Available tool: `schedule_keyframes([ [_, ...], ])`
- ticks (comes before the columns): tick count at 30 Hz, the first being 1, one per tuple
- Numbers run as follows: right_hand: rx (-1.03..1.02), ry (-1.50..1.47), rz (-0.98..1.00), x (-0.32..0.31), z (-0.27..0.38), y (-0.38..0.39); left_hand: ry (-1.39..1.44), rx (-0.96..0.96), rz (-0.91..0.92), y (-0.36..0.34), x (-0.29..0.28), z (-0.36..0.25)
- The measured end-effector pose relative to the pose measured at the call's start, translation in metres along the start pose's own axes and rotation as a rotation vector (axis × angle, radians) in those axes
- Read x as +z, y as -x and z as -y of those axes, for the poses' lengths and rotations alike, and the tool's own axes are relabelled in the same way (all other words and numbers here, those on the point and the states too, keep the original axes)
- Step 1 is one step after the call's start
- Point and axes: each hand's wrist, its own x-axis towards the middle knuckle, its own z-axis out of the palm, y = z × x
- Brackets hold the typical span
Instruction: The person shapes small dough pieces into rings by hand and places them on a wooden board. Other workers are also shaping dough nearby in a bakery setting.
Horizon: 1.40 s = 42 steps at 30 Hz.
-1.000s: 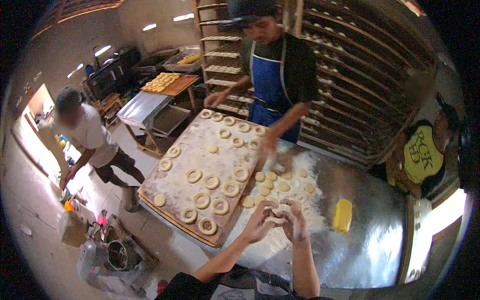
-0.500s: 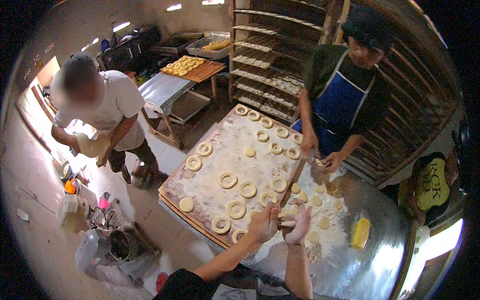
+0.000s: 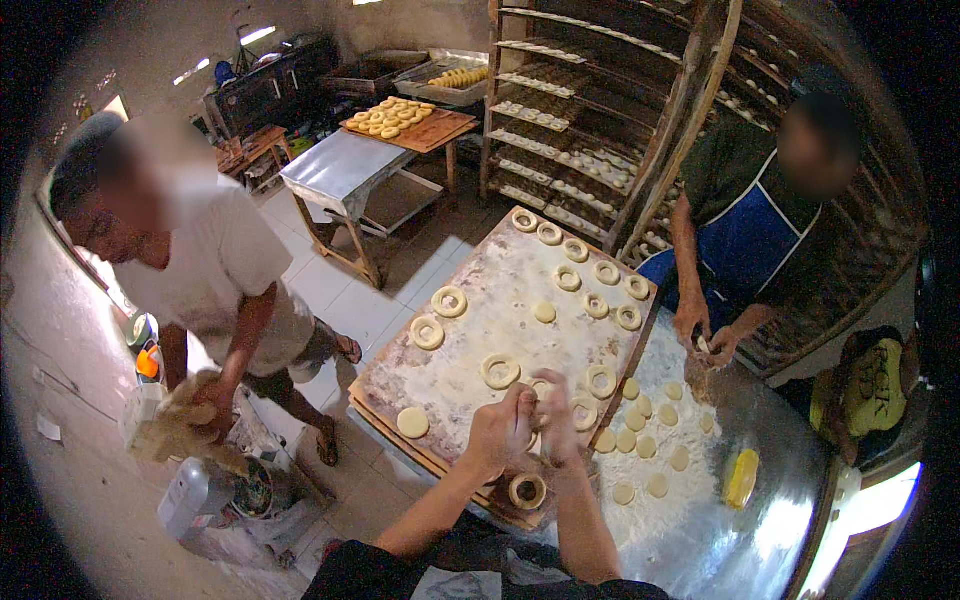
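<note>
Above the near edge of a floured wooden board (image 3: 460,325), my left hand (image 3: 497,432) is closed, fingers curled up and facing my other hand. Motion smears the fingers of my right hand (image 3: 563,420) close beside it. What lies between them is hidden by the blur and the fingers. Around and beneath my hands are raw dough rings (image 3: 601,381), several more of which are spread over the board. A flat dough disc (image 3: 413,423) lies at the board's left side and another small disc (image 3: 544,313) near its middle.
To the right, several dough pieces (image 3: 657,486) sit in flour on a metal table (image 3: 745,540) beside a yellow block (image 3: 741,479). One co-worker (image 3: 745,250) handles dough across the table. Another person (image 3: 215,250) bends over a machine (image 3: 190,495) at left. A tray rack (image 3: 570,120) stands behind.
My hands have moved from the board's right edge to over its near part, and the pale dough seen between them is no longer distinguishable. The person at left has come nearer the machine, bending lower.
</note>
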Motion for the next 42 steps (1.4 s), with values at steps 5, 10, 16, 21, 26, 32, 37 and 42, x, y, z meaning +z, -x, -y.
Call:
schedule_keyframes([
  [5,-0.033,-0.467,0.218,0.005,-0.003,-0.018,0.097,-0.019,-0.108,-0.009,-0.019,0.009],
  [10,-0.207,0.152,0.2,0.034,0.002,-0.039,0.056,-0.157,-0.093,-0.016,-0.026,0.018],
  [16,0.259,0.755,-0.014,0.042,0.005,-0.049,-0.671,-0.444,-0.092,-0.039,-0.05,0.05],
  [21,-0.024,1.064,0.041,0.036,-0.013,-0.029,-0.664,-0.384,0.09,-0.014,-0.056,0.07],
  [26,-0.157,1.293,0.118,0.057,-0.028,-0.016,-0.694,-0.366,0.135,-0.006,-0.046,0.072],
  [32,-0.19,1.205,0.081,0.057,-0.01,-0.018,-0.611,-0.375,0.103,-0.001,-0.059,0.071],
  [37,-0.118,1.015,0.551,0.088,-0.009,-0.015,-0.559,-0.521,-0.141,0.024,-0.113,0.091],
  [42,-0.279,1.002,0.486,0.145,-0.032,-0.002,-0.425,-0.515,-0.231,0.056,-0.154,0.099],
])
